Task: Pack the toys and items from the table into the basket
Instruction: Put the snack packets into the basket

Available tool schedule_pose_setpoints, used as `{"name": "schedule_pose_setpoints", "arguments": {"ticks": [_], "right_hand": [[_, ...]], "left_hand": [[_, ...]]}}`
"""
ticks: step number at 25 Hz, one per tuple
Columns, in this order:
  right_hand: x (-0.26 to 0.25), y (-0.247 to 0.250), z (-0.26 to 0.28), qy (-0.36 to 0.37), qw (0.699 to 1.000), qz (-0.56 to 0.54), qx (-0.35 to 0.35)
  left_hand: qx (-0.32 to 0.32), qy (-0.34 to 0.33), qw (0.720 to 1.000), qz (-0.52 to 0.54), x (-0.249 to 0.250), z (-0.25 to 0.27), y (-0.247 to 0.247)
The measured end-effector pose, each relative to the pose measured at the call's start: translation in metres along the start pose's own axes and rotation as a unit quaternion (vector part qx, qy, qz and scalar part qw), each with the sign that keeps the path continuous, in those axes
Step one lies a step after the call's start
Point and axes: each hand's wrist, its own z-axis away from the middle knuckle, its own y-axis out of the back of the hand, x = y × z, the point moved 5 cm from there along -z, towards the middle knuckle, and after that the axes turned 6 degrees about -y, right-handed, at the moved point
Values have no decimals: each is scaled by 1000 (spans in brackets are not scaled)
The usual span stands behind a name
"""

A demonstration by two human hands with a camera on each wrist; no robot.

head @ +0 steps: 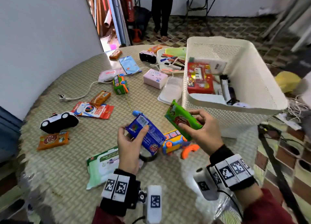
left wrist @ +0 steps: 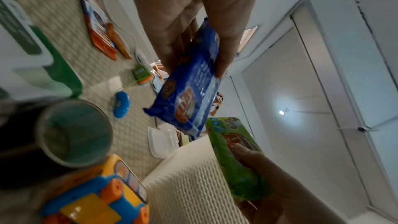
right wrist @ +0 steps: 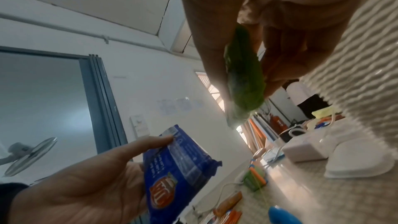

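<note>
Nearest the person, a pack of wet wipes (head: 102, 166) lies flat on the woven worktop (head: 70, 144), just left of the left wrist. Above it the left hand (head: 129, 144) has its grip curled round a blue snack packet (head: 146, 134), thumb on the upper face and fingers (left wrist: 172, 28) underneath, lifted clear of the worktop. Beside it the right hand (head: 204, 131) pinches a green snack packet (head: 182, 121) between thumb and fingers, tilted, its upper end close to the near wall of the white basket (head: 262, 82) and not inside it. Under both packets a yellow toy bus (head: 173, 139) with orange wheels lies on the worktop, next to a roll of tape (left wrist: 73, 130). To the left sit a black and white toy car (head: 58, 122) and an orange snack packet (head: 53, 139). Farther back lie a pack of colour pencils (head: 94, 111), a green toy bus (head: 120, 84), a pink tissue pack (head: 154, 79) and a clear plastic lid (head: 171, 90), which touches the basket's left wall. The basket stands at the right of the worktop and already holds a red box (head: 200, 79) and some dark items. Behind it a white tray (head: 161, 52) carries markers. At the far end a person's legs (head: 161, 13) stand on the patterned floor.
</note>
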Motion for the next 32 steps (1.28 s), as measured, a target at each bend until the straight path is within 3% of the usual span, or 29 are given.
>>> {"name": "schedule_pose_setpoints", "arguments": {"ticks": [9, 15, 24, 32], "right_hand": [[10, 185, 23, 23, 993, -19, 113], [18, 294, 8, 42, 990, -2, 132], [18, 346, -55, 77, 993, -3, 91], [4, 344, -155, 112, 992, 31, -39]], "left_hand": [[-96, -103, 990, -30, 6, 78, -152], [-88, -158, 983, -26, 2, 113, -242], [-53, -184, 980, -58, -6, 105, -310], [3, -195, 975, -105, -21, 62, -339]]}}
